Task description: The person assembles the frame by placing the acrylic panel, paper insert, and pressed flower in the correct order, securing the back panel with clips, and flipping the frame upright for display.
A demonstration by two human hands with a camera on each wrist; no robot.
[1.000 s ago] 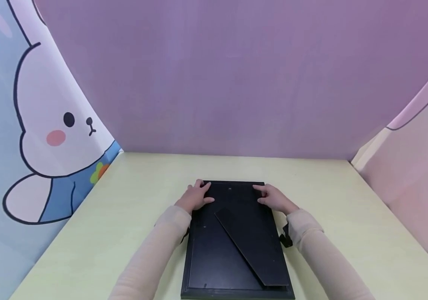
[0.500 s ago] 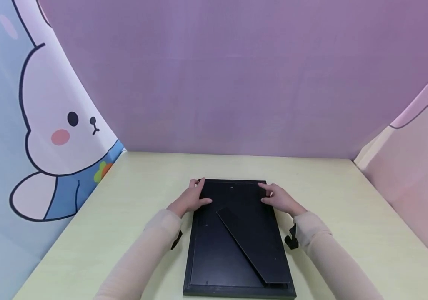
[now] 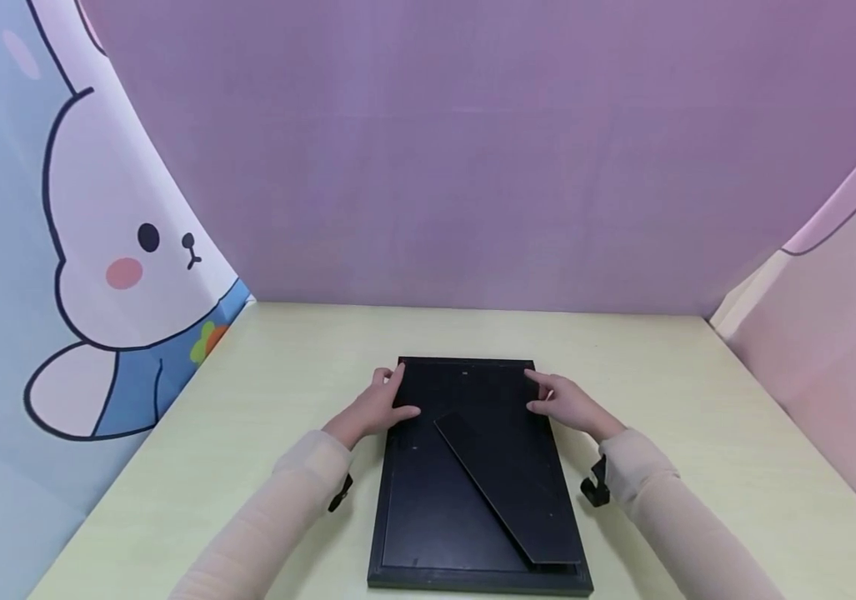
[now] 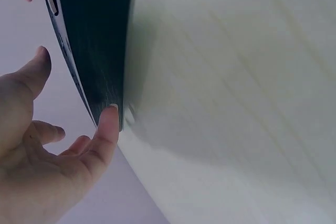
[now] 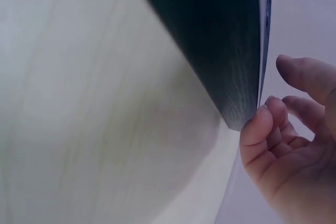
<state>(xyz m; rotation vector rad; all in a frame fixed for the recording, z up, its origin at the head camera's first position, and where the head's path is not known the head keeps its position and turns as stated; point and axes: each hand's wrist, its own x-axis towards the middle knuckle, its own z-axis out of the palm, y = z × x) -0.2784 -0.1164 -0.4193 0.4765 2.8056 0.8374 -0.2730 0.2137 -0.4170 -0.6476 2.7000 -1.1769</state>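
Note:
A black picture frame (image 3: 428,500) lies back side up on the table, its long sides running away from me. Its stand leg (image 3: 506,500) lies slanted across the backing. At the far left corner, my left hand (image 3: 373,408) has thumb and forefinger spread over the edge; in the left wrist view a fingertip touches the frame's side (image 4: 100,40). My right hand (image 3: 568,403) is at the far right corner, where the right wrist view shows bent fingers against the frame's side (image 5: 220,51). Both thumbs stand off that side and curl round nothing.
The pale yellow table (image 3: 307,350) extends around the frame. A purple wall panel (image 3: 473,167) stands behind it, with a cartoon rabbit panel (image 3: 112,233) at left and a pink panel (image 3: 833,350) at right. Dark straps (image 3: 596,483) are at the wrists.
Both hands have drawn slightly outward from the frame's far corners, the left hand the most. The frame has shifted a little in the view, along with the background.

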